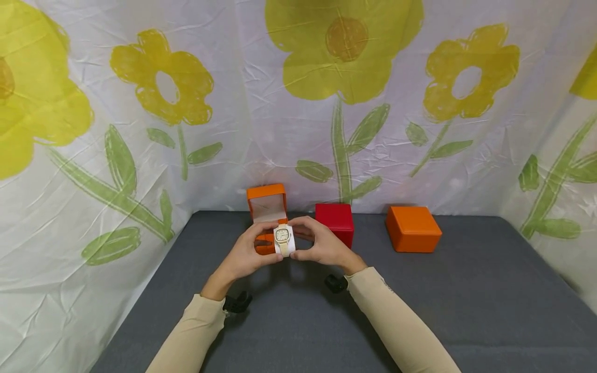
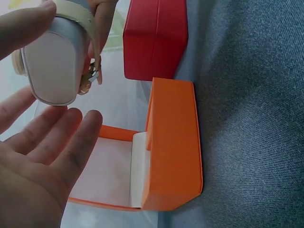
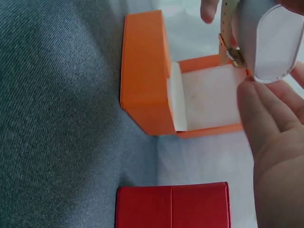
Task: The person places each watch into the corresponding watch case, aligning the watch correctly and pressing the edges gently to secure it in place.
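A wristwatch (image 1: 282,235) with a cream strap and a squarish pale dial is wrapped round a white watch cushion (image 2: 53,66). My left hand (image 1: 247,251) pinches one end of the cushion, and my right hand (image 1: 324,244) pinches the other, the dial turned toward me. Both wrist views show the cushion's flat white ends, with the strap's buckle (image 2: 92,71) on the underside. Just beyond the hands stands an orange watch box (image 2: 175,142), its lid (image 1: 266,201) raised and lined in white. The hands partly hide that box in the head view.
Right of the open box is a closed red box (image 1: 335,223). Farther right sits a closed orange box (image 1: 413,229). All rest on a dark grey table (image 1: 298,331), near its back edge, where a flower-printed curtain (image 1: 242,103) hangs.
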`<action>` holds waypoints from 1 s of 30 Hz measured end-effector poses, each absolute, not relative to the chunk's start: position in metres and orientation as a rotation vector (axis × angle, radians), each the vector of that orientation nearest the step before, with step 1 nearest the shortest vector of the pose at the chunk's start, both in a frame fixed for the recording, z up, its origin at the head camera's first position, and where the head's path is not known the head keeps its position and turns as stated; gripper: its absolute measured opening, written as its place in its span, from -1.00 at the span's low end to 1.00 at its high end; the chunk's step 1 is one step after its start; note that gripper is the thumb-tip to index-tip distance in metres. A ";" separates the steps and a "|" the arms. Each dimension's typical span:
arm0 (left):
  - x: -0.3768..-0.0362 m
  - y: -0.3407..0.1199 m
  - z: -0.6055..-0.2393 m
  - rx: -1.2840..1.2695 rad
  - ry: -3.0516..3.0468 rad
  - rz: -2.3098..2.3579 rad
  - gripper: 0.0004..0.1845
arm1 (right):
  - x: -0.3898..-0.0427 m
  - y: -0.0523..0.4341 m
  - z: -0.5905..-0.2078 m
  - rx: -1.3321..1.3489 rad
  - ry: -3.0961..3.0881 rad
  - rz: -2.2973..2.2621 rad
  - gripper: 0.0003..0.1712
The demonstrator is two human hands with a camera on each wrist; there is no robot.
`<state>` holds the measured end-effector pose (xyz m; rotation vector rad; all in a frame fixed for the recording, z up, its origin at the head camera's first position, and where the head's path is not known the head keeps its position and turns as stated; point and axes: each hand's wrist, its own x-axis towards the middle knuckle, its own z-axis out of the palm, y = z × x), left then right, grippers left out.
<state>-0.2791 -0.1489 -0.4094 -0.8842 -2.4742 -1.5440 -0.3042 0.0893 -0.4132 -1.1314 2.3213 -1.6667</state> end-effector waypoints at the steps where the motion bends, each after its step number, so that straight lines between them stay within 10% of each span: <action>1: -0.279 -0.149 -0.410 -0.878 -2.487 -1.520 -0.23 | -0.304 0.089 -0.413 -1.121 2.336 -1.650 -0.29; 30: -0.326 -0.169 -0.431 -0.725 -2.696 -1.154 -0.30 | -0.355 0.050 -0.427 -0.909 2.485 -1.401 -0.28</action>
